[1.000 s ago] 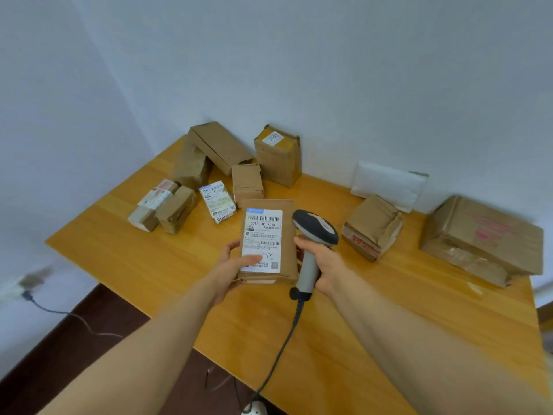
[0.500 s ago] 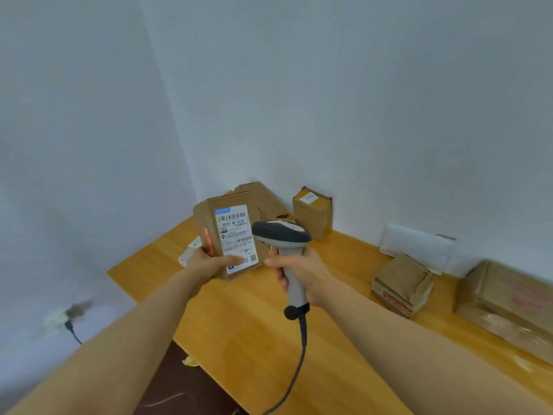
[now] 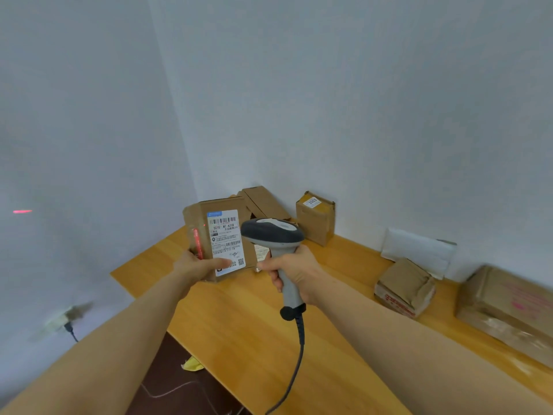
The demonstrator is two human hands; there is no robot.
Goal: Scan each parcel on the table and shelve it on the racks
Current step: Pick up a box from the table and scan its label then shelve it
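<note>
Pale blue-grey walls (image 3: pixel 329 85) meeting in a corner, wooden table (image 3: pixel 239 339), dark floor (image 3: pixel 167 384) (blurred wall socket (image 3: pixel 59 320))

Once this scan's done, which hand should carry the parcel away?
Left, probably: the left hand grips the labelled parcel, while the right hand is occupied holding the corded scanner.

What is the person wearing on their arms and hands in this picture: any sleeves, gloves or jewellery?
Nothing that shows. The left hand and right hand are bare, with no gloves, and no rings can be made out. The left forearm and right forearm are bare too: no sleeve, watch or wristband on the visible stretch.
</note>
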